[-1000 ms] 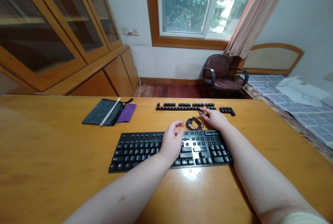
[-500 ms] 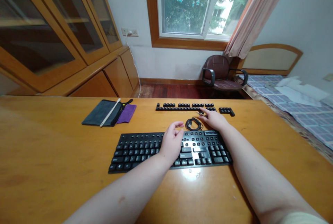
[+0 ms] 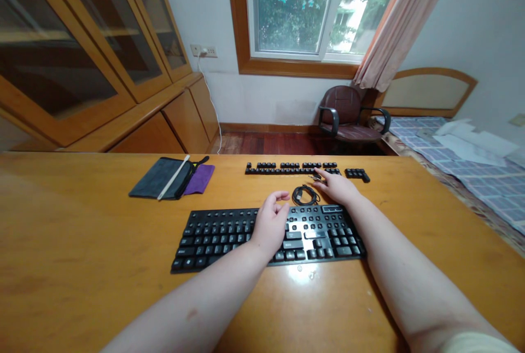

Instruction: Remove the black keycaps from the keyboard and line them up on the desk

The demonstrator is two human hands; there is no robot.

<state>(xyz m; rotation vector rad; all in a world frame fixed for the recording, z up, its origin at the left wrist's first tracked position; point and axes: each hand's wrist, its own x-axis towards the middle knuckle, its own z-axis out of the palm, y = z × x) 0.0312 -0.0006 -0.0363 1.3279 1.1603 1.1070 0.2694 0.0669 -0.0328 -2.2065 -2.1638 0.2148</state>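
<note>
A black keyboard (image 3: 229,243) lies on the wooden table, with bare key posts showing along its top rows. My left hand (image 3: 270,224) hovers over its middle, fingers curved and thumb apart, with nothing visible in the grasp. Beyond the keyboard, my right hand (image 3: 334,186) reaches its index finger to the lower row of loose keycaps (image 3: 283,171). A small metal wire tool (image 3: 315,178), seemingly a keycap puller, pokes out from under the right fingers; the grip on it is partly hidden. Between the hands lies a coiled black USB cable (image 3: 305,195).
Farther right sits another group of keycaps (image 3: 357,174). At left, a grey pouch (image 3: 153,178) carries a white stick (image 3: 174,177), beside a purple cloth (image 3: 200,179). Past the table stand a chair (image 3: 342,112), a bed (image 3: 471,156) and a glass-fronted cabinet (image 3: 123,90).
</note>
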